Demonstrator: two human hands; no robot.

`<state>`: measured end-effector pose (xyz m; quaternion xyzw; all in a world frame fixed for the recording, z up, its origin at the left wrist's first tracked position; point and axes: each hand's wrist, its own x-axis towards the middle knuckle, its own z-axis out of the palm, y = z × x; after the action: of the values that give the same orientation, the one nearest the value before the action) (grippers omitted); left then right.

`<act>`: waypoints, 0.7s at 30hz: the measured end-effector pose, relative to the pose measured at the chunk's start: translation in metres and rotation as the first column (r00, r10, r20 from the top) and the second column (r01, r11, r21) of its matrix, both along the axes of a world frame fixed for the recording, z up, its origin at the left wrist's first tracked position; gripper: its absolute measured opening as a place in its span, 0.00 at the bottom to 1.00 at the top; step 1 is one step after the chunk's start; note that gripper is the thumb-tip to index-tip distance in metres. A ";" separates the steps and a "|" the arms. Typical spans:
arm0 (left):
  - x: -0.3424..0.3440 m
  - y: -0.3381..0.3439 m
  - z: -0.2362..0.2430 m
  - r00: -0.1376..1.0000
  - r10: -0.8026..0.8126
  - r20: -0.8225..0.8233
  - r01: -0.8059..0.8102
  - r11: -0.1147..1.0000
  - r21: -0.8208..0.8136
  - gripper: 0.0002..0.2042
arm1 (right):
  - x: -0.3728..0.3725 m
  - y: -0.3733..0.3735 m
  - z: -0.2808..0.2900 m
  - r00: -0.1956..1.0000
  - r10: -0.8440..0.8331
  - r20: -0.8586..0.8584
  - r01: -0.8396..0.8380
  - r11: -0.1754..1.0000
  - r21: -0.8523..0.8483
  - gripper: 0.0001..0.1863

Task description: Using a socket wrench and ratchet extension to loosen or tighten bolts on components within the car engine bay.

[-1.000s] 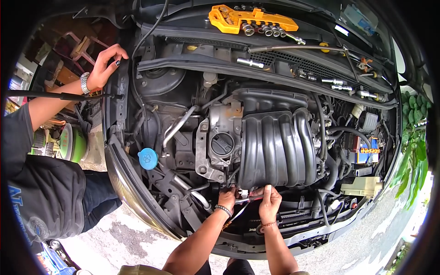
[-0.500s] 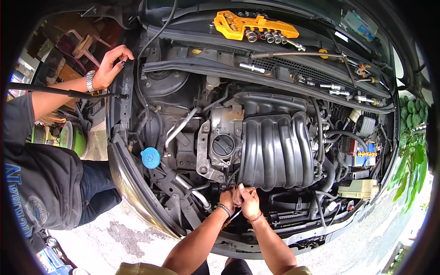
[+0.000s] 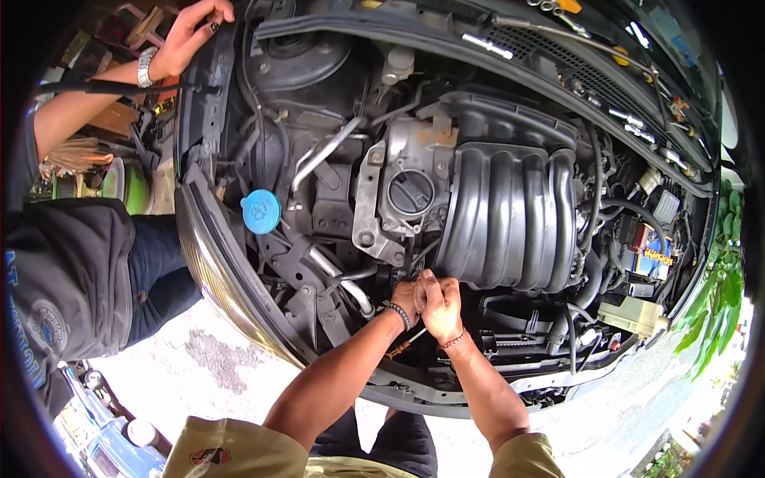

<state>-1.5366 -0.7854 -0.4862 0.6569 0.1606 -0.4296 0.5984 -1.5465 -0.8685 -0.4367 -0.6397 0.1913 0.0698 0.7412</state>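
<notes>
Far left: a co-worker's hand (image 3: 194, 32), a metal-band watch (image 3: 146, 68) on the wrist, fingers bent at the edge of the engine bay. Nearer, the co-worker's dark shirt (image 3: 84, 291); to its right, a headlight (image 3: 231, 299) along the left corner of the car.

Inside the bay, left side: round blue cap (image 3: 260, 211). Right of it, a grey metal bracket (image 3: 368, 195), then a round black filler cap (image 3: 411, 192) set on the engine.

Centre, near side of engine: left hand (image 3: 405, 298), dark beaded bracelet (image 3: 398, 313) at wrist, fingers mostly hidden; grip cannot be determined. Right hand (image 3: 440, 307), red bracelet (image 3: 453, 339), against the left hand's right side; fingers curled, thumb up. Whether it pinches anything: cannot tell.

Black ribbed engine cover (image 3: 510, 219): right of the filler cap, in the middle of the bay. Both hands at its near left corner; contact not clear.

Far side, right of centre: a loose chrome socket (image 3: 488, 45), then a long metal bar (image 3: 578, 48). Right side of bay: battery (image 3: 655, 260), with a pale plastic reservoir (image 3: 633, 319) nearer. Far right, outside the car: green leaves (image 3: 705, 307).
</notes>
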 end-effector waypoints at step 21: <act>-0.045 0.004 -0.124 0.941 0.338 0.029 -0.295 0.860 -0.417 0.11 | 0.012 0.030 0.014 0.887 0.408 0.217 -0.105 0.634 -0.766 0.22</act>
<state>-1.5817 -0.7816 -0.6104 0.5036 0.1430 -0.3155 0.7915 -1.5347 -0.8386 -0.4229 -0.9046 -0.0353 -0.0284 0.4238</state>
